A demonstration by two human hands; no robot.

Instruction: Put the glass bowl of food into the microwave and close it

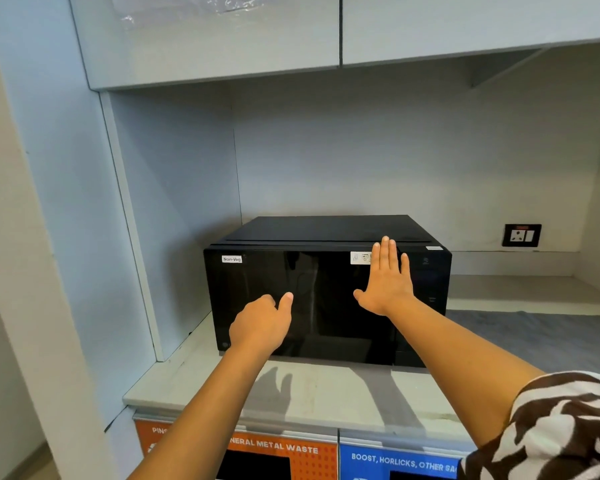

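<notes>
A black microwave (323, 306) stands on the pale counter (326, 393) with its dark glass door shut; a "Non-Veg" label sits at the door's top left. My right hand (388, 275) lies flat against the upper right of the door, fingers straight and together, holding nothing. My left hand (262, 322) hovers at the lower left of the door, fingers curled loosely and thumb up, with nothing in it. No glass bowl is visible; the dark door hides the inside.
Grey wall cabinets (222, 39) hang above the alcove. A wall socket (522, 234) sits at the right behind the counter. Below the counter's front edge are an orange waste bin sign (291, 448) and a blue one (402, 462). A side panel (84, 202) closes the left.
</notes>
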